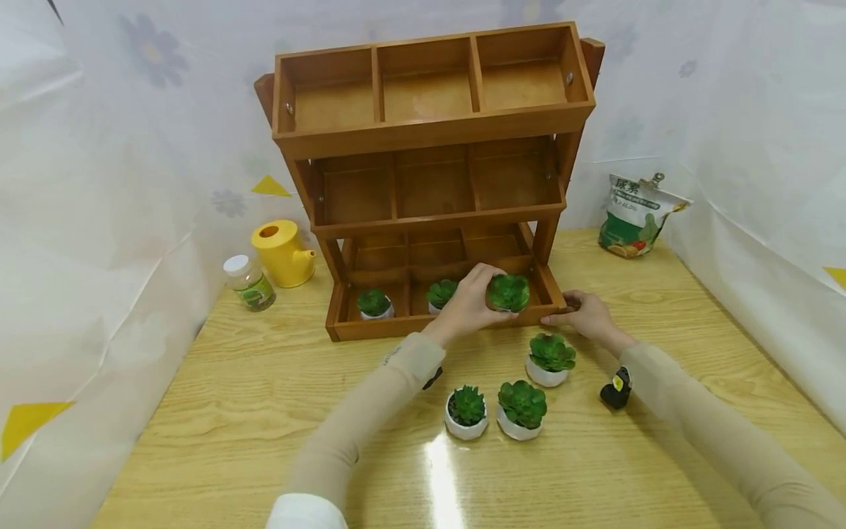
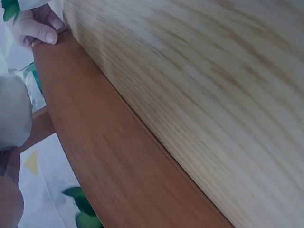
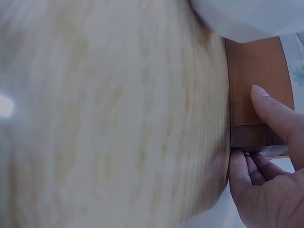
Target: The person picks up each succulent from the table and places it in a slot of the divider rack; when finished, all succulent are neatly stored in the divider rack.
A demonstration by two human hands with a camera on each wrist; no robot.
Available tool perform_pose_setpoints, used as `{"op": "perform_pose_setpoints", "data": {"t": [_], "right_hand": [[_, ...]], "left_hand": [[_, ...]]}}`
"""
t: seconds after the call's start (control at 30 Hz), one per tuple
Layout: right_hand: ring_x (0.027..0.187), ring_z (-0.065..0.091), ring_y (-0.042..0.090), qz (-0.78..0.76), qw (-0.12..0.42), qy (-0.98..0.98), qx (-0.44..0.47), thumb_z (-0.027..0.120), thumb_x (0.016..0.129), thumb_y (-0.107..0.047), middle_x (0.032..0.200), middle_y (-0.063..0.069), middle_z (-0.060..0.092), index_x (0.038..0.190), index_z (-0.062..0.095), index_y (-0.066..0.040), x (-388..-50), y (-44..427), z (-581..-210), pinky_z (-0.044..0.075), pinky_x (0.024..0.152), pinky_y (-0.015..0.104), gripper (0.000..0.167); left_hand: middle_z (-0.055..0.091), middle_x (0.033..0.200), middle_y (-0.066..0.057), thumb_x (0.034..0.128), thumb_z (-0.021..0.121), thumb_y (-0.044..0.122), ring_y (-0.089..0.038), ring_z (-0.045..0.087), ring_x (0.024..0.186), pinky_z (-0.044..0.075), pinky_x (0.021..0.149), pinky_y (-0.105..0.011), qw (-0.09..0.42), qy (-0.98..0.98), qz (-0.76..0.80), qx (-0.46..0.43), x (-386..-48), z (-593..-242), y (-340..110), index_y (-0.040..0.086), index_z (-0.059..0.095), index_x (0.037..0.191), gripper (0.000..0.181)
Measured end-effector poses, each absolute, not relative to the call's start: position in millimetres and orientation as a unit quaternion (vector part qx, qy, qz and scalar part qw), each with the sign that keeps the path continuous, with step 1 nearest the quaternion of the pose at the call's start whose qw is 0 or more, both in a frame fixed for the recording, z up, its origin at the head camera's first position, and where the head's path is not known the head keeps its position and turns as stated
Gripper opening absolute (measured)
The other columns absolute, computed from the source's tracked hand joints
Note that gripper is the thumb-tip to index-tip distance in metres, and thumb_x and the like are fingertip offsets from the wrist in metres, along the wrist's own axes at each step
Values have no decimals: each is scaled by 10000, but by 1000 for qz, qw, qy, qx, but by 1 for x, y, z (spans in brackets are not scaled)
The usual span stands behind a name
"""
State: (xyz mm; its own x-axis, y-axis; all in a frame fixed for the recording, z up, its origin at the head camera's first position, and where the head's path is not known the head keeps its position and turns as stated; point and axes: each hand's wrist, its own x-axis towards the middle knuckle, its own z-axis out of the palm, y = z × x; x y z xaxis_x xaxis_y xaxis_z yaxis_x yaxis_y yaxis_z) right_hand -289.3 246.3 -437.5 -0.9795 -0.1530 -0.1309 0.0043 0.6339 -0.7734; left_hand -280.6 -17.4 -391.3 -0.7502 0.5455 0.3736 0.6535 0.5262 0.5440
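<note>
My left hand (image 1: 466, 306) grips a potted succulent (image 1: 509, 292) over the right compartment of the bottom tier of a brown wooden shelf (image 1: 432, 139). Its white pot (image 2: 13, 111) shows at the left edge of the left wrist view. My right hand (image 1: 588, 317) holds the shelf's front right corner, thumb on the front board (image 3: 259, 71) and the other fingers around the end. In the bottom tier, one succulent (image 1: 375, 303) sits in the left compartment and another (image 1: 441, 293) in the middle one, partly hidden by my left hand.
Three more potted succulents stand on the table before the shelf: a spiky one (image 1: 465, 411), a rounder one (image 1: 521, 408) and one nearer my right hand (image 1: 550, 358). Left of the shelf are a yellow watering can (image 1: 284, 253) and a jar (image 1: 250, 283); a clipped bag (image 1: 636, 217) stands right.
</note>
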Motion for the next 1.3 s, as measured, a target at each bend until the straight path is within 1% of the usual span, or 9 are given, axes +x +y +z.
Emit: {"op": "perform_pose_setpoints", "data": {"t": [0.2, 0.4, 0.7, 0.9, 1.03, 1.17, 1.3], "right_hand": [[1119, 555, 365, -425, 95, 899, -43, 744, 821, -420, 1307, 287, 518, 1380, 418, 80, -289, 247, -437, 495, 870, 391, 817], [1125, 541, 369, -420, 90, 902, -43, 743, 820, -422, 1308, 286, 514, 1378, 419, 78, -289, 248, -435, 478, 895, 425, 816], [1144, 539, 385, -419, 90, 903, -42, 742, 819, -430, 1323, 293, 504, 1387, 408, 82, -288, 247, -435, 474, 926, 462, 834], [1140, 549, 388, -419, 88, 903, -42, 744, 818, -427, 1316, 292, 512, 1379, 417, 81, -288, 245, -435, 486, 918, 461, 825], [1132, 551, 391, -417, 85, 904, -41, 745, 824, -402, 1308, 295, 515, 1373, 422, 87, -288, 245, -434, 485, 917, 467, 803], [1133, 546, 395, -416, 81, 905, -43, 748, 821, -406, 1308, 297, 514, 1371, 424, 88, -288, 245, -434, 477, 922, 476, 807], [1130, 549, 391, -415, 81, 905, -43, 745, 822, -412, 1308, 296, 515, 1374, 421, 88, -287, 245, -435, 479, 919, 473, 812]], "left_hand": [[482, 1268, -76, 795, 786, 307, -191, 524, 1152, 454, 999, -257, 90, -874, -333, -341, -284, -389, -8, 68, 471, 1284, 630], [486, 1274, -80, 801, 784, 271, -206, 520, 1170, 452, 1008, -270, 92, -880, -331, -328, -290, -389, -4, 62, 477, 1281, 608], [493, 1294, -86, 806, 781, 247, -211, 521, 1187, 452, 1011, -275, 72, -885, -334, -316, -296, -397, 2, 55, 475, 1305, 616], [506, 1294, -74, 796, 785, 290, -207, 530, 1185, 458, 1006, -279, 66, -891, -341, -293, -297, -398, 3, 68, 489, 1306, 629], [505, 1301, -76, 801, 777, 307, -214, 527, 1194, 464, 1005, -303, 60, -894, -349, -276, -298, -400, 5, 65, 481, 1324, 648], [511, 1284, -81, 795, 784, 302, -221, 533, 1179, 467, 1002, -329, 59, -896, -355, -260, -299, -403, 6, 63, 489, 1316, 644], [519, 1251, -81, 800, 784, 290, -215, 546, 1147, 476, 985, -327, 53, -902, -350, -248, -299, -406, 8, 63, 490, 1308, 629]]}}
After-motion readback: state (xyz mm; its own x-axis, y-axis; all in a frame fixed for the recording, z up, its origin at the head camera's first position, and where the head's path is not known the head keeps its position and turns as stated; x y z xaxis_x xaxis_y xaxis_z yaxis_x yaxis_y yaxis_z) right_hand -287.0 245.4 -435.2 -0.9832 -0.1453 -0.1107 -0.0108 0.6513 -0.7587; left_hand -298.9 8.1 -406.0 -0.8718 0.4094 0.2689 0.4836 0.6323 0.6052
